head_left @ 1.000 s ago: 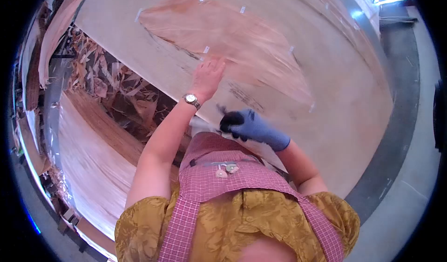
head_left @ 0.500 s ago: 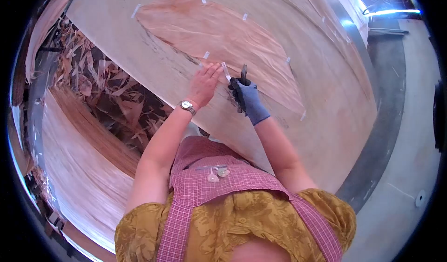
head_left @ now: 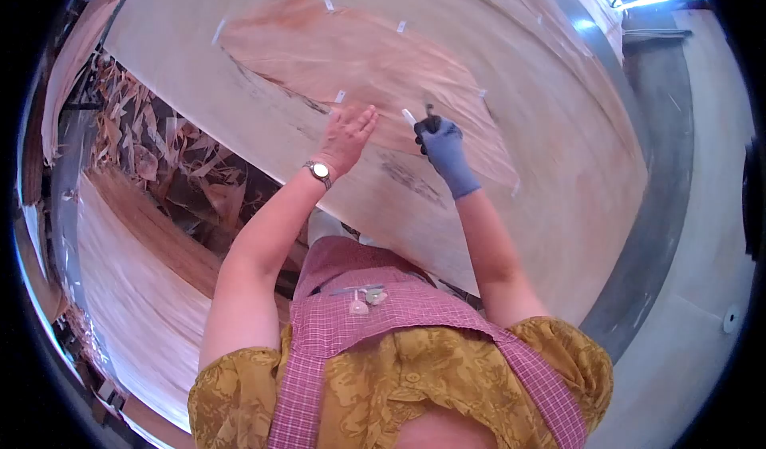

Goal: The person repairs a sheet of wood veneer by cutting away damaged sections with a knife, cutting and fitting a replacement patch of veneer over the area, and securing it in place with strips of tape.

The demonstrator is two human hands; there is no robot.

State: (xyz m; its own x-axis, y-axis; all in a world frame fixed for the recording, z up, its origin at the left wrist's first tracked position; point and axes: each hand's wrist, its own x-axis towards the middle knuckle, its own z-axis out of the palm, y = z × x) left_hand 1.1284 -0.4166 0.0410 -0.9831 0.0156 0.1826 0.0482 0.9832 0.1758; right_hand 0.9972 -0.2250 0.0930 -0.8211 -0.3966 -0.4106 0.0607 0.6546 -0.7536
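A thin reddish wood sheet [head_left: 375,54], with small white tape pieces along its edges, lies on a large pale sheet [head_left: 558,178]. My bare left hand [head_left: 348,136] rests flat at the sheet's near edge, fingers stretched out, a watch [head_left: 318,171] on the wrist. Over the sheet, to the right, my right hand [head_left: 444,147] in a blue and black glove is closed on a dark tool [head_left: 432,114]. A white strip [head_left: 409,118] sticks out at its fingertips. What kind of tool it is cannot be made out.
Torn veneer scraps [head_left: 152,142] fill a dark gap to the left. Beside them lies a stack of veneer sheets [head_left: 136,273]. A grey border [head_left: 670,162] runs along the right side, with floor beyond it.
The gloved hand rose from near the apron to the wood sheet, then moved slightly right with the tool and white strip. My left hand stays at the sheet's near edge.
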